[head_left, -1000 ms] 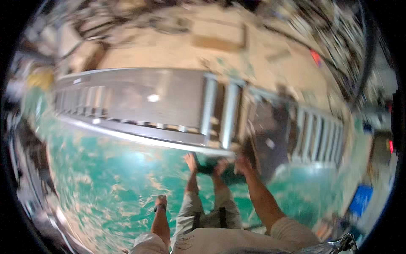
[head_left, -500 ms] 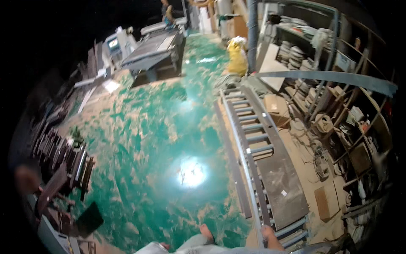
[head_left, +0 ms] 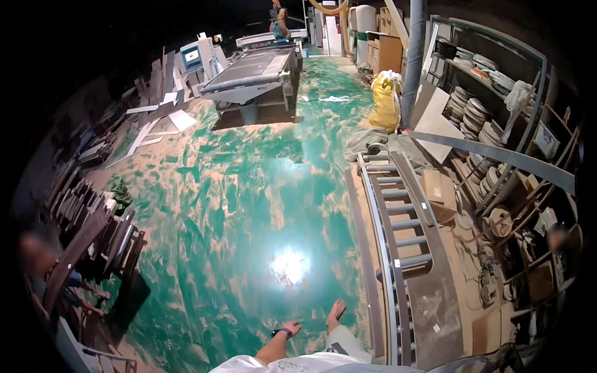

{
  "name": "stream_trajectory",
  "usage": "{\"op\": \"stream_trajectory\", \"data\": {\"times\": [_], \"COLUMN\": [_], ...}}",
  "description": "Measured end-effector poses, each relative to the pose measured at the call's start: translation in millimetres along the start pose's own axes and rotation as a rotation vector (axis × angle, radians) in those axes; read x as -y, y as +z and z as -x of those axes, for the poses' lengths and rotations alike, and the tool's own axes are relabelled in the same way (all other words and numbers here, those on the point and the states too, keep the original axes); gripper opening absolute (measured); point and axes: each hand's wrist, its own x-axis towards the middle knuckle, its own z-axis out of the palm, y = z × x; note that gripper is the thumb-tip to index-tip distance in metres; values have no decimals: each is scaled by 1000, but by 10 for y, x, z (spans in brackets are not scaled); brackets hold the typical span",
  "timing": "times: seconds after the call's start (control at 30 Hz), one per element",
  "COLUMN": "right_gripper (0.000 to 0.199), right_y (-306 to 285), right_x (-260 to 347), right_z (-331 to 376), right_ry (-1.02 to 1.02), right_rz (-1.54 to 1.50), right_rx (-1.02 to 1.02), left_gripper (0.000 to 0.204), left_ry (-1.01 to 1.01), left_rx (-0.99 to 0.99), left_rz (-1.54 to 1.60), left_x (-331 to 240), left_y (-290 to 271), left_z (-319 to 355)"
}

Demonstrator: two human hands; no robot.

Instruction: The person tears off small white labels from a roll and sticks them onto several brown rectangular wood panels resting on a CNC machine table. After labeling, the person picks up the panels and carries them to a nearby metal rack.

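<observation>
The left hand [head_left: 291,328] hung low at the bottom edge, a dark band on its wrist, fingers loosely spread and holding nothing, over the green floor [head_left: 230,205]. The right hand was out of view. A bare foot [head_left: 336,311] stood on the floor just right of that hand, close beside the long roller conveyor [head_left: 398,230].

The conveyor ran away from the person along the right side, its rollers set between two metal rails, with a flat grey board [head_left: 435,304] lying along its near end. The floor was glossy and patched with pale sawdust, and a bright lamp glare [head_left: 289,266] sat on it just ahead of the hand.

Right of the conveyor stood shelves [head_left: 497,93] stacked with coils of edge banding, and a cardboard box [head_left: 438,186] lay at their foot. A yellow sack [head_left: 387,102] leaned near a grey pillar [head_left: 413,56] farther off. A large flat machine [head_left: 255,68] stood at the far end of the floor. Dark boards [head_left: 93,230] were stacked along the left, where another person [head_left: 46,267] crouched, well apart from the hand.
</observation>
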Motion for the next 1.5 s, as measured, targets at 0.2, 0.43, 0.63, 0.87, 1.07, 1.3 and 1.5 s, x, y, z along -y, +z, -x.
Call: {"op": "stream_trajectory", "data": {"times": [0.2,0.43,0.63,0.87,1.07,1.3,1.5], "right_gripper": [33,53,45,49,30,33,36], "right_y": [-1397,-3490,-5109,-5277,-4909,-6134,-7909], "right_x": [793,3099,7302,8367,6713,7012,8861], "right_z": [-1267,-3644,-3952,-4686,-5606,-5846,-7812], "right_ry": [91,-130,-786,-707,-534,-297,-243], "right_rz": [94,148,-78,24,266,444,327], "right_rx": [-17,-340,-394,-146,-136,157,-8], "left_gripper": [56,48,37,43,49,49,51], "left_ry": [-98,-297,-617,-572,-300,-70,-124], "left_rx": [-103,-386,-300,-77,-138,-523,-380], "left_rz": [184,591,657,499,57,341,321], "left_x": [-231,-117,189,-129,-729,-2597,-3292], "left_y": [-1184,-2425,-2750,-4459,-7016,-9524,-9779], "left_z": [-827,-1494,-1950,-3419,-5771,-7909,-8928]}}
